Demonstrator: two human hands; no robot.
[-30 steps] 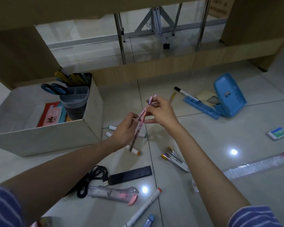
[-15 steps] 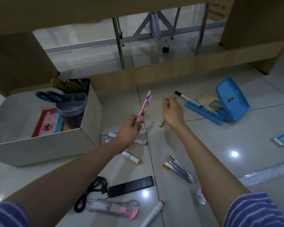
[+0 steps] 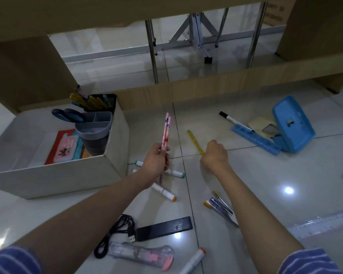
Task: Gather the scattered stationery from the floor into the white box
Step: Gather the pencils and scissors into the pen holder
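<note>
From the head view, the left hand [image 3: 156, 162] holds two pink pencils [image 3: 166, 131], fingers curled tight around them, tips pointing up and away. The right hand [image 3: 214, 155] is curled around the near end of a yellow pencil [image 3: 194, 140]; I cannot tell if the far end is off the floor [image 3: 265, 175].

The white box [image 3: 57, 175] sits on the left, just beside the left hand. It already has a grey cup [image 3: 95, 127], blue scissors [image 3: 67, 115] and a red case [image 3: 64, 146] inside.

This looks like the picking-up step. Next, I think the pencils should go over the box's near right corner and drop in.

The way to the box is short and open. Markers [image 3: 162, 191] lie just below the left hand. A blue hole punch [image 3: 291, 125], a black cable [image 3: 115, 236] and a clear ruler [image 3: 323, 225] are still on the floor, well apart.
</note>
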